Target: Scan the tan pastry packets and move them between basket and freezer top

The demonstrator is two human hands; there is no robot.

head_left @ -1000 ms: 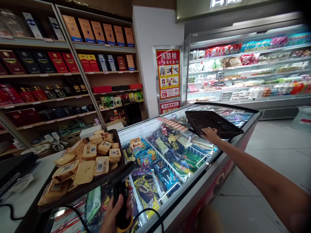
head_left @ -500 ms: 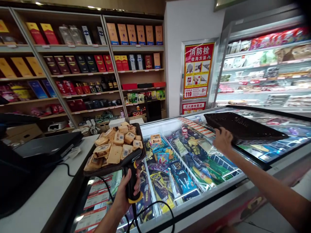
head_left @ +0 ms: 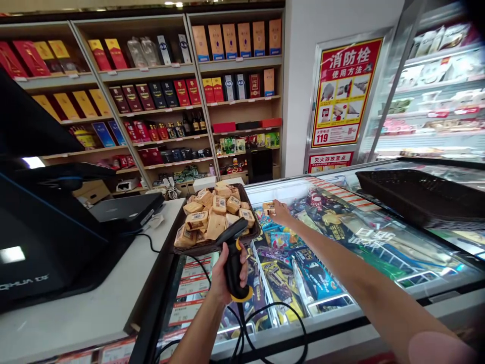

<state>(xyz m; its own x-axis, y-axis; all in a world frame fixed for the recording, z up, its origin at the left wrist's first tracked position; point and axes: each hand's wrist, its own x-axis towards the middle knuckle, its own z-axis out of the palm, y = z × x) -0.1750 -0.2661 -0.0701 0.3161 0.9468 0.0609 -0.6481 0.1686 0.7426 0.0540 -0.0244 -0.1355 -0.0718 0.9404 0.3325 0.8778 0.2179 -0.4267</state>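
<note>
My left hand [head_left: 229, 270] is wrapped around the handle of a black and yellow barcode scanner [head_left: 235, 273], its head tilted up to the right. A cable hangs from the scanner's base. Just behind it a dark woven basket [head_left: 195, 250] is heaped with tan wrapped packets [head_left: 217, 225] bearing barcode labels. To the right of this basket, my right hand [head_left: 282, 213] reaches over the freezer, fingers closed at the right edge of a small tan packet [head_left: 269, 209]. The fingertips are partly hidden, and whether the packet is lifted cannot be made out.
The chest freezer [head_left: 364, 303] holds ice-cream packs [head_left: 280, 280] in wire baskets. A dark woven tray [head_left: 420, 197] rests on its glass at right. On the left counter [head_left: 102, 303] stand a checkout terminal [head_left: 41, 242] and a black box [head_left: 127, 212]. Shelves [head_left: 162, 111] line the back.
My right hand has left the dark tray and moved left to the small tan packet. The view has turned left and down slightly. My left hand still holds the scanner.
</note>
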